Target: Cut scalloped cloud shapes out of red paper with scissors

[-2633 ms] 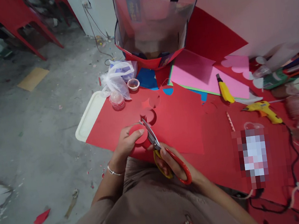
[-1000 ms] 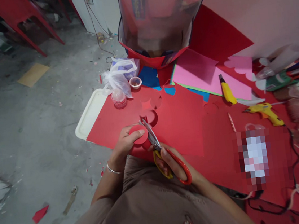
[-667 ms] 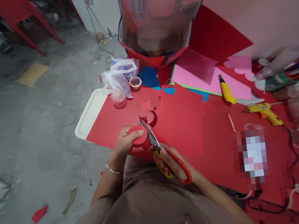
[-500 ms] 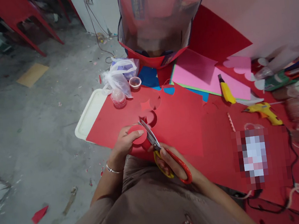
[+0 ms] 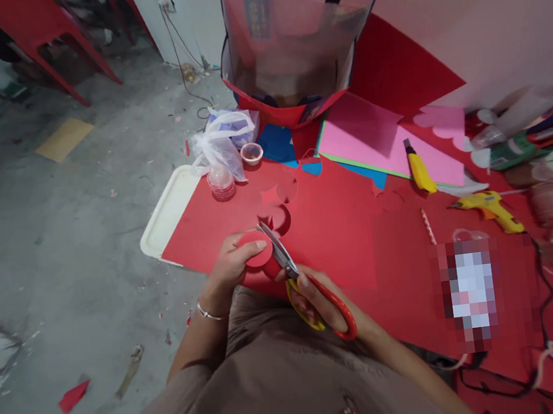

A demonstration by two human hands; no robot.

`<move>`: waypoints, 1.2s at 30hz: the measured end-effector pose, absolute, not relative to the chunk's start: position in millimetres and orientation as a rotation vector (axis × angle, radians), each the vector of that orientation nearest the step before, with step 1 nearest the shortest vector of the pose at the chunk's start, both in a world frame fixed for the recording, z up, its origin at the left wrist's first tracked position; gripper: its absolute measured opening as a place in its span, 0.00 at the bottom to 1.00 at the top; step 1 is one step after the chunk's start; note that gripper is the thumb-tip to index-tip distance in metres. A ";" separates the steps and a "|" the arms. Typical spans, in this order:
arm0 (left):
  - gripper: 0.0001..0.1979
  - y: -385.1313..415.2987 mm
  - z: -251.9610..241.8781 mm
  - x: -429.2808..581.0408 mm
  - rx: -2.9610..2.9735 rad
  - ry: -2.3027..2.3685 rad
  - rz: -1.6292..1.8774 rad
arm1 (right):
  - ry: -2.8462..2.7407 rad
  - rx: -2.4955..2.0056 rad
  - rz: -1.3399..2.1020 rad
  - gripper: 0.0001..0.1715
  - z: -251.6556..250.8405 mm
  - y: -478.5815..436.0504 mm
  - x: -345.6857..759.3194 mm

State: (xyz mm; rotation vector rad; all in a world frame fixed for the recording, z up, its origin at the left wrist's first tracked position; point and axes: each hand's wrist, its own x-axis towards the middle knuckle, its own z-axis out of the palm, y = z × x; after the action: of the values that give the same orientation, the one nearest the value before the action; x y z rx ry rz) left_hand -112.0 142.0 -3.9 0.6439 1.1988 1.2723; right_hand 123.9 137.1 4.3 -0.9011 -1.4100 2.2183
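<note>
Left hand: pinched the paper circle.
Right hand: gripped the scissors by the handles.
Relation: blades ran away from the body, touching the circle's right edge.

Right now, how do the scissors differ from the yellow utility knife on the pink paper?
The scissors are gripped in the right hand, blades at the red paper circle the left hand pinches; the utility knife lies untouched on the pink sheet. The scissors have red and yellow loop handles; the utility knife is one straight yellow body. Both are cutting tools.
</note>
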 end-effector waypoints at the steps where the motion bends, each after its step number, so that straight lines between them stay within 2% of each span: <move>1: 0.16 142.3 -3.5 -111.7 0.637 1.193 1.282 | -1.397 -0.905 2.228 0.38 3.3 136.8 124.2; 36: 0.17 140.0 -4.9 -117.1 0.586 1.286 1.292 | -1.502 -0.950 2.182 0.39 -5.1 136.9 123.1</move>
State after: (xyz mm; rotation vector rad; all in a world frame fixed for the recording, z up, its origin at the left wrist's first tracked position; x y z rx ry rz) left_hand -117.1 140.0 -4.9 0.5860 1.2861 1.2924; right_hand 123.1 136.9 -5.1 -0.9504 -1.5023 2.1821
